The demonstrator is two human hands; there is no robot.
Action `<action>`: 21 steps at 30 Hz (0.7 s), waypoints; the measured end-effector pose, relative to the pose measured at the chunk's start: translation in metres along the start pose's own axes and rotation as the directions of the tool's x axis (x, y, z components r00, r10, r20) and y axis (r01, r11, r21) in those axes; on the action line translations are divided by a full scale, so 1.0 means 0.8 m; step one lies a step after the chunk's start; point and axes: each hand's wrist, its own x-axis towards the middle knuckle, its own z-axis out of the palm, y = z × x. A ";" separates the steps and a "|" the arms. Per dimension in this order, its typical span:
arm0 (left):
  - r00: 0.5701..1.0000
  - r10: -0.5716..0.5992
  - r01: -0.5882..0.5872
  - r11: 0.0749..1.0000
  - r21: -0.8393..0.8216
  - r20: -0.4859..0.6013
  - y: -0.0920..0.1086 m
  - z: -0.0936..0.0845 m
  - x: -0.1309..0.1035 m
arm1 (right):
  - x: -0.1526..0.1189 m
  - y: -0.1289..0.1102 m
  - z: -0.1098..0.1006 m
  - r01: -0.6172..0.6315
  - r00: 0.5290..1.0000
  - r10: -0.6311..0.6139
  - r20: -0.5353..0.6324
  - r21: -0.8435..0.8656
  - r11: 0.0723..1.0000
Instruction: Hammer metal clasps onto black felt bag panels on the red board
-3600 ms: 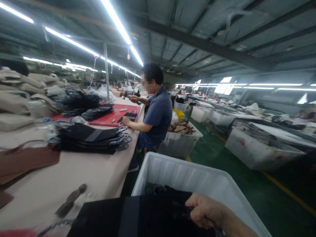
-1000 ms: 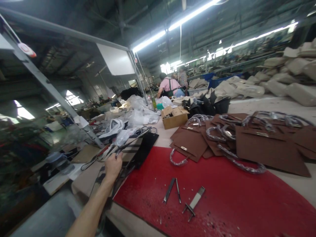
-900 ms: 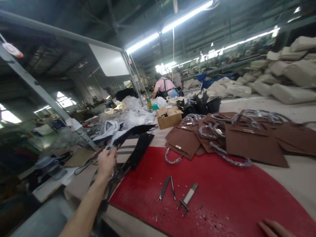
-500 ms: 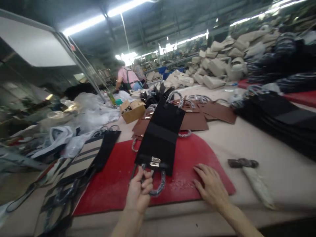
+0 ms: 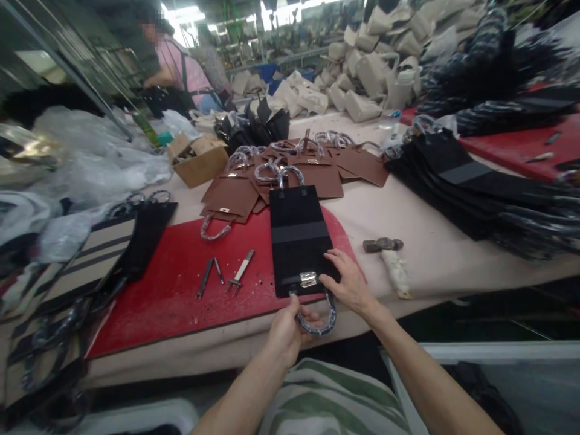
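Note:
A black bag panel [image 5: 296, 251] lies on the red mat, with a plastic-wrapped handle at each end and a silver clasp [image 5: 308, 278] near the close end. My left hand [image 5: 287, 329] is closed at the near handle [image 5: 328, 323], thumb on top at the panel's edge and fingers curled beneath. My right hand [image 5: 348, 281] rests on the panel's right edge beside the clasp, fingers apart. Left of the panel, a pronged metal punch [image 5: 241, 272] and a tweezer-like tool [image 5: 208, 275] lie on the red mat [image 5: 167, 290].
Brown bag panels [image 5: 317, 178] with wrapped handles are piled behind. A hammer [image 5: 392, 263] lies right of the mat. Black panels [image 5: 457, 181] are stacked at right, beige-striped ones [image 5: 97, 254] at left. A cardboard box [image 5: 202, 163] stands farther back; a person in pink [image 5: 185, 69] is beyond.
The black panel has come down flat onto the mat, uncovering the metal tools. My right hand has moved from the mat onto the panel's edge. The view has tilted downward.

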 end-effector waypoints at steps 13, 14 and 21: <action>0.992 0.016 -0.051 0.958 0.281 0.126 -0.009 -0.019 0.009 | -0.001 -0.004 0.010 0.075 0.986 -0.033 0.162 -0.264 0.961; 0.990 0.030 -0.079 0.928 0.364 0.138 -0.004 -0.027 0.007 | -0.001 -0.003 0.009 0.079 0.985 -0.036 0.167 -0.257 0.963; 0.865 0.482 -0.388 0.463 0.797 0.142 0.096 -0.110 -0.002 | -0.001 0.016 0.003 0.132 0.979 -0.087 0.182 -0.255 0.958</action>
